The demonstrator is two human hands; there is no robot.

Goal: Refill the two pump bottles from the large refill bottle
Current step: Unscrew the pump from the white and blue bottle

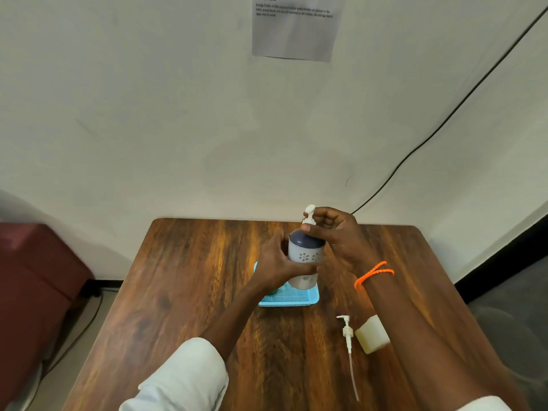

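White-and-navy pump bottle [305, 259]: stands upright on a pale blue tray [292, 299] near the middle of the worktop [189, 277], towards its far edge. Long axis vertical, pump head uppermost. Left hand [278, 264]: wrapped around the bottle's body from the left side, thumb across the near face, steadying it. Right hand [332, 229]: fingers curled about the white pump collar [308, 222] at the neck, from the right and above; orange cord bracelet [374, 274] on that wrist. Governing relation: the collar sits directly on the bottle's vertical axis, so any twist of the right hand turns about that axis while the left hand resists at the body below. Whether the collar is being tightened or loosened cannot be told. Second item: loose white pump with dip tube [350, 351], lying flat towards the near right corner, tube pointing at the near edge, just beside a cream-coloured cylindrical object [372, 335] partly hidden by the right forearm. Large refill bottle: not identifiable in view. Judgement: task appears only partly done, one pump unmounted.
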